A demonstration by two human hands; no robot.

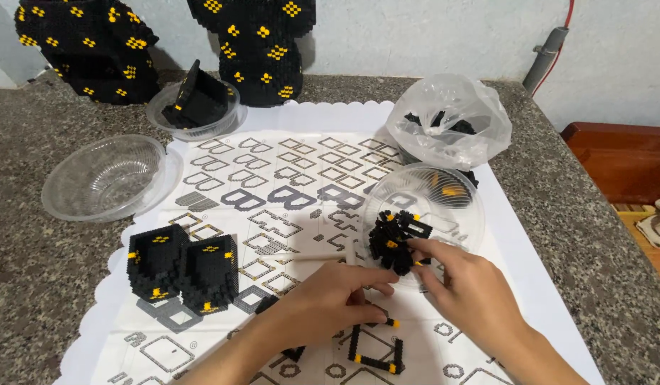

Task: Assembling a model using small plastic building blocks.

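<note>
On the speckled grey stone table, over a white printed instruction sheet with a scalloped edge, both hands work close together near the lower middle of the view. Right hand reaches into a clear plastic bowl and pinches with its fingertips at a loose heap of small black and yellow building bricks lying at the bowl's near side. Left hand rests on the sheet just beside it, fingers curled down and pressing on a short black strip of bricks with a yellow end (whether it grips the strip or only steadies it cannot be told). Just below lies an open square frame of black bricks with yellow corners. To the left stand two black brick blocks with yellow spots, touching each other. Farther back sit an empty clear bowl, a second clear bowl holding a black brick piece, and a crumpled clear plastic bag.
</note>
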